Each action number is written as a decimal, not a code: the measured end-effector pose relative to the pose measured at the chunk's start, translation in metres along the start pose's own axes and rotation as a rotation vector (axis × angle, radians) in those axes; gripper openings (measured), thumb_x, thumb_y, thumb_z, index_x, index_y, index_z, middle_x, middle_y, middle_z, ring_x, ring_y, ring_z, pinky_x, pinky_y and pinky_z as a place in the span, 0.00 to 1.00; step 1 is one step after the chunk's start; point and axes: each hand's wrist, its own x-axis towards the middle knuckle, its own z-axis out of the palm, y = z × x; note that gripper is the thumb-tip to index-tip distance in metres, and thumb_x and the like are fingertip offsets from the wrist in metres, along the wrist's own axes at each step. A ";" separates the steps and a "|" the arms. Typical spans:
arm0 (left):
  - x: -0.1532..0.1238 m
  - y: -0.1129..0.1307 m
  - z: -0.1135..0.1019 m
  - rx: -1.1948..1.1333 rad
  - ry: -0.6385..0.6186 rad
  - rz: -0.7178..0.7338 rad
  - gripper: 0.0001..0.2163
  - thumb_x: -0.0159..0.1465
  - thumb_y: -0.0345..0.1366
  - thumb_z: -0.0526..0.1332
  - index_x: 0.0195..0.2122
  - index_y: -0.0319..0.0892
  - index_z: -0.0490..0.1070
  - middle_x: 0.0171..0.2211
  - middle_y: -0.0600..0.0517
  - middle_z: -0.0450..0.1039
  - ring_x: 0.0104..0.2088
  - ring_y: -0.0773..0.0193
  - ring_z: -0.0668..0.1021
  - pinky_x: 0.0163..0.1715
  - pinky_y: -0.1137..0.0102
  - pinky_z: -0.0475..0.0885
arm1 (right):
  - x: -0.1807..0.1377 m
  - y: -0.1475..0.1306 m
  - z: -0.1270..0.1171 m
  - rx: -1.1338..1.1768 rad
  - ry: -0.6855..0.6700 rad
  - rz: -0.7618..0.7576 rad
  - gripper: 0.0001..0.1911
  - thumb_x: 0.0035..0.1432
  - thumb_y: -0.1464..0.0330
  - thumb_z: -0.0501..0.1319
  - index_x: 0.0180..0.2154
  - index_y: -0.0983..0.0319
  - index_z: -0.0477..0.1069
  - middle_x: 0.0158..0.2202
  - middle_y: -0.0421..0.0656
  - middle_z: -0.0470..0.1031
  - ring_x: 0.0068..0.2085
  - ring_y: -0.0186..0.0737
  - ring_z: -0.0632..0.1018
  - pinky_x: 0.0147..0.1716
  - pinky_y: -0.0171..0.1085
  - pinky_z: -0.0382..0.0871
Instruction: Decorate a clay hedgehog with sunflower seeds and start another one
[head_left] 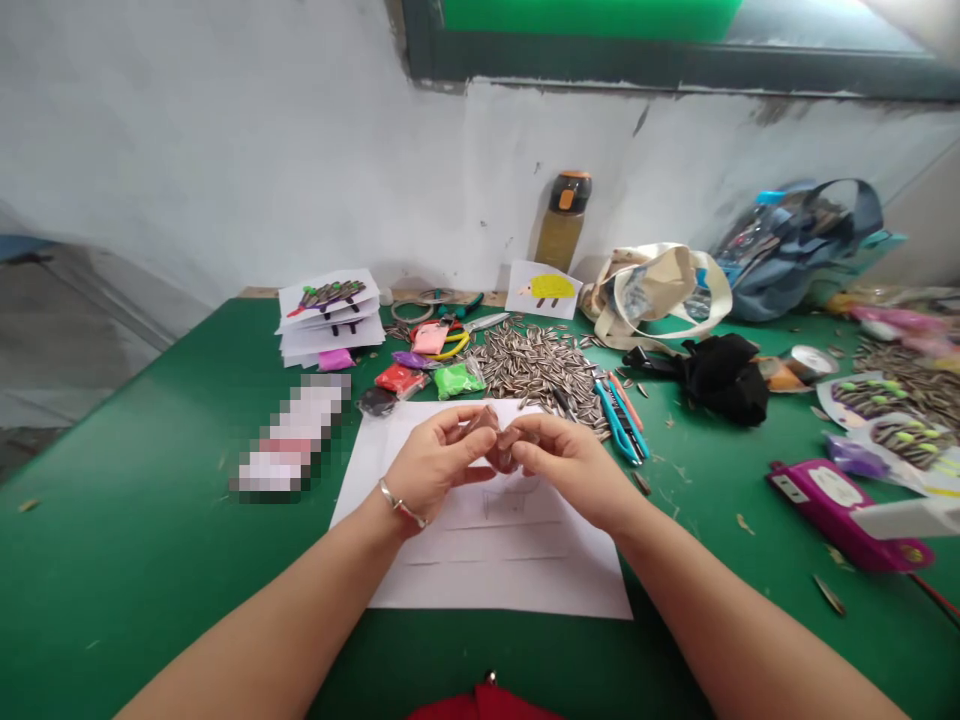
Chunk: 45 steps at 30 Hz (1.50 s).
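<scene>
Both hands meet over white paper sheets (442, 585) that carry faint pencil lines. Between them is a small clear packet of brown modelling clay (504, 458). My left hand (439, 455), with a silver bracelet at the wrist, is closed on the packet's left side. My right hand (566, 460) pinches its right edge between thumb and fingers. Just beyond lie a green clay packet (457, 380), a red clay packet (401, 378) and a dark packet (377, 402). A heap of striped sunflower seeds (536, 360) spreads behind the hands.
Blue-handled cutters (621, 425) lie right of the seeds. Yellow-handled scissors (454, 345) rest behind the packets. Decorated cards (330, 300) are stacked at back left. A bottle (562, 220) stands by the wall. Bags (787, 260) and a magenta device (847, 515) occupy the right.
</scene>
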 end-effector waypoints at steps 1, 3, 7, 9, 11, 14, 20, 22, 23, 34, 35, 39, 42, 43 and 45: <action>0.000 0.000 -0.002 0.054 -0.013 -0.018 0.16 0.56 0.42 0.70 0.41 0.41 0.71 0.33 0.50 0.77 0.33 0.60 0.80 0.35 0.64 0.74 | 0.000 -0.002 -0.002 -0.059 -0.018 -0.009 0.05 0.57 0.67 0.62 0.36 0.61 0.74 0.30 0.41 0.76 0.33 0.35 0.75 0.35 0.37 0.67; 0.001 0.002 -0.005 0.120 -0.043 -0.027 0.14 0.57 0.42 0.69 0.38 0.41 0.71 0.32 0.50 0.78 0.35 0.59 0.81 0.33 0.68 0.73 | 0.000 -0.003 -0.002 -0.098 -0.008 -0.015 0.06 0.57 0.68 0.62 0.37 0.61 0.74 0.31 0.41 0.77 0.34 0.36 0.76 0.36 0.38 0.68; -0.001 0.006 -0.007 0.130 -0.057 -0.029 0.14 0.55 0.41 0.69 0.35 0.41 0.68 0.34 0.47 0.80 0.39 0.55 0.82 0.32 0.69 0.72 | 0.006 -0.004 0.002 -0.002 0.107 0.017 0.10 0.55 0.66 0.63 0.40 0.60 0.73 0.33 0.41 0.78 0.34 0.37 0.77 0.36 0.39 0.70; -0.002 0.007 -0.008 0.109 -0.017 -0.014 0.16 0.54 0.41 0.70 0.38 0.42 0.67 0.35 0.48 0.80 0.38 0.56 0.82 0.32 0.68 0.72 | 0.011 -0.008 0.006 -0.006 0.094 0.018 0.06 0.56 0.67 0.62 0.36 0.61 0.74 0.31 0.41 0.77 0.33 0.36 0.76 0.35 0.38 0.70; -0.001 0.006 -0.010 0.124 -0.016 0.007 0.19 0.53 0.41 0.71 0.42 0.42 0.69 0.33 0.48 0.80 0.37 0.57 0.82 0.32 0.68 0.72 | 0.016 -0.013 0.010 -0.049 0.060 0.015 0.05 0.56 0.67 0.62 0.35 0.62 0.74 0.30 0.40 0.76 0.32 0.36 0.76 0.34 0.37 0.70; 0.002 0.004 -0.013 0.141 0.017 0.043 0.17 0.52 0.42 0.71 0.38 0.40 0.71 0.30 0.48 0.80 0.34 0.58 0.82 0.30 0.70 0.70 | 0.018 -0.017 0.016 -0.091 0.067 0.001 0.08 0.56 0.66 0.63 0.38 0.61 0.75 0.31 0.41 0.76 0.33 0.37 0.76 0.35 0.38 0.70; 0.006 0.004 -0.013 0.161 0.105 0.118 0.17 0.49 0.44 0.72 0.32 0.38 0.71 0.24 0.50 0.77 0.26 0.63 0.78 0.26 0.71 0.69 | 0.009 -0.008 0.024 -0.115 0.162 0.071 0.10 0.57 0.62 0.62 0.35 0.61 0.74 0.31 0.41 0.75 0.31 0.35 0.72 0.32 0.37 0.67; 0.006 0.003 -0.012 0.176 0.118 0.134 0.17 0.49 0.45 0.72 0.30 0.39 0.71 0.23 0.51 0.76 0.24 0.65 0.77 0.24 0.71 0.68 | 0.007 -0.006 0.024 -0.103 0.136 0.109 0.10 0.56 0.61 0.63 0.33 0.62 0.74 0.30 0.41 0.74 0.30 0.35 0.71 0.31 0.37 0.66; 0.006 0.003 -0.012 0.180 0.116 0.139 0.18 0.49 0.46 0.72 0.30 0.39 0.70 0.22 0.52 0.76 0.23 0.65 0.77 0.24 0.71 0.68 | 0.007 -0.006 0.023 -0.088 0.125 0.117 0.10 0.55 0.61 0.63 0.32 0.62 0.74 0.30 0.41 0.74 0.30 0.34 0.70 0.31 0.37 0.66; 0.004 0.008 -0.017 0.180 -0.014 0.059 0.19 0.47 0.44 0.74 0.35 0.38 0.77 0.27 0.48 0.79 0.30 0.59 0.81 0.30 0.69 0.70 | 0.006 -0.006 0.010 -0.094 0.035 0.066 0.10 0.53 0.61 0.66 0.35 0.60 0.76 0.30 0.40 0.74 0.32 0.37 0.72 0.33 0.38 0.66; 0.004 0.009 -0.017 0.192 -0.020 0.068 0.17 0.48 0.44 0.73 0.34 0.38 0.77 0.28 0.48 0.79 0.30 0.58 0.81 0.30 0.68 0.70 | 0.006 -0.006 0.010 -0.090 0.035 0.064 0.10 0.53 0.60 0.66 0.35 0.60 0.76 0.29 0.40 0.74 0.31 0.37 0.72 0.33 0.38 0.66; 0.005 0.008 -0.018 0.203 -0.002 0.121 0.14 0.51 0.42 0.71 0.33 0.38 0.76 0.27 0.47 0.79 0.29 0.60 0.80 0.29 0.68 0.70 | 0.007 -0.005 0.007 -0.055 0.035 0.071 0.13 0.58 0.58 0.62 0.33 0.60 0.76 0.25 0.39 0.71 0.29 0.36 0.70 0.31 0.37 0.65; 0.006 0.006 -0.018 0.192 0.023 0.120 0.15 0.51 0.43 0.71 0.33 0.37 0.75 0.26 0.47 0.78 0.29 0.60 0.79 0.29 0.67 0.70 | 0.007 -0.004 0.003 -0.001 0.025 0.087 0.12 0.57 0.59 0.63 0.32 0.60 0.76 0.26 0.40 0.72 0.29 0.35 0.70 0.30 0.37 0.65; 0.006 0.006 -0.018 0.185 0.016 0.115 0.16 0.51 0.44 0.71 0.33 0.37 0.75 0.27 0.47 0.78 0.29 0.59 0.80 0.29 0.67 0.70 | 0.007 -0.004 0.003 0.025 0.025 0.097 0.11 0.56 0.59 0.64 0.32 0.61 0.76 0.26 0.40 0.72 0.29 0.35 0.70 0.30 0.36 0.65; 0.007 0.005 -0.018 0.176 -0.005 0.113 0.16 0.51 0.45 0.71 0.32 0.37 0.74 0.27 0.46 0.78 0.29 0.59 0.80 0.29 0.67 0.69 | 0.008 -0.004 0.002 0.084 0.018 0.123 0.11 0.55 0.60 0.65 0.30 0.61 0.76 0.26 0.40 0.72 0.28 0.35 0.70 0.29 0.36 0.64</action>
